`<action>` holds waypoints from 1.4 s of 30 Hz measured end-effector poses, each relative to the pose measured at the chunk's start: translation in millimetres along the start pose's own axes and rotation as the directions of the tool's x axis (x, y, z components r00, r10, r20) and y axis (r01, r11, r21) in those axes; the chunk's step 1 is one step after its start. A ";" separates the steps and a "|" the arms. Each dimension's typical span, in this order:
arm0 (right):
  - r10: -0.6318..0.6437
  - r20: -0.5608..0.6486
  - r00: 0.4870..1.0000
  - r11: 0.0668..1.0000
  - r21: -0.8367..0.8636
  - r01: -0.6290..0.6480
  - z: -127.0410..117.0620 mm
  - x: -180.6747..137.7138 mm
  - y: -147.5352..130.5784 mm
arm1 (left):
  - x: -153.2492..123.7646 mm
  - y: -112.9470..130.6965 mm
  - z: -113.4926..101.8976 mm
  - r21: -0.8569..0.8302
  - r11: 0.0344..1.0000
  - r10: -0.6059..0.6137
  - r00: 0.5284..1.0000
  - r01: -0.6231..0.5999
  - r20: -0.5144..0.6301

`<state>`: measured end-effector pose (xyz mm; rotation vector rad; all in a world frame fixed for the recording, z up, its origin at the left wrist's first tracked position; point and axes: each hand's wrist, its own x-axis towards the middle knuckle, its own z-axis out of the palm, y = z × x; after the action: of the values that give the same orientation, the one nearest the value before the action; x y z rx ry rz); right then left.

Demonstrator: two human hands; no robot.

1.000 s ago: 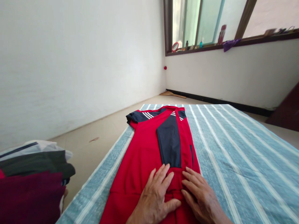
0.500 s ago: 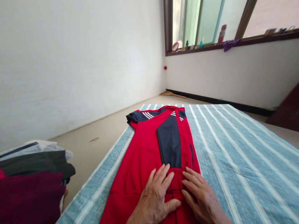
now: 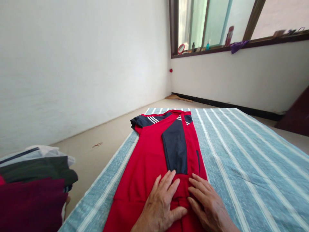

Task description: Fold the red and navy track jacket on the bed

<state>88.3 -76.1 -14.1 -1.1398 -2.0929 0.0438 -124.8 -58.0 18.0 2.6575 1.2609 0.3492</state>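
Both hands are flat and spread, palms down, nothing pinched: left hand (image 3: 160, 206) and right hand (image 3: 207, 206) side by side on the near part of the red shirt (image 3: 154, 154), just below its navy panel (image 3: 175, 149). The shirt lies lengthwise on the striped blue sheet (image 3: 241, 161), side parts folded in, collar end pointing away toward the window wall.

What could go wrong, I reckon: the fabric looks slick and sporty, so pushing forward with the palms could bunch it up under the fingers instead of smoothing it, or skew the long folded edges. The sheet itself might also ripple and drag the fold out of line.

Edges: the shirt sits close to the left edge of the sheet, and one navy sleeve (image 3: 141, 120) is right at that edge, so a nudge leftward could put it on the bare floor (image 3: 101, 151). Plenty of open sheet to the right. The pile of clothes (image 3: 33, 187) at lower left stands well apart from the hands, across a strip of floor.
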 end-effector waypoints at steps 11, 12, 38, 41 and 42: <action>-0.002 0.020 1.000 1.000 -0.019 0.002 0.2 -0.3 0.7 | 0.9 -0.7 0.8 0.012 1.000 -0.004 1.000 0.004 0.016; -0.002 0.022 1.000 1.000 -0.020 0.002 0.3 -0.5 0.7 | 0.8 -0.9 1.1 0.009 1.000 -0.002 1.000 0.002 0.009; 0.022 0.022 1.000 1.000 0.003 -0.022 -1.0 1.2 -0.5 | 1.5 0.6 -1.2 -0.011 1.000 -0.017 0.999 0.018 0.039; 0.026 0.020 0.999 1.000 0.004 -0.026 -0.2 0.7 -0.5 | 1.4 0.2 -0.6 -0.003 1.000 -0.017 0.999 0.017 0.034; 0.025 0.023 0.999 1.000 0.003 -0.025 0.2 0.4 -0.4 | 1.3 0.1 -0.4 -0.003 1.000 -0.016 0.999 0.016 0.031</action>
<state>87.8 -76.0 -13.9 -1.1684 -2.0983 0.0720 -124.1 -57.0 18.5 2.6382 1.2708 0.3056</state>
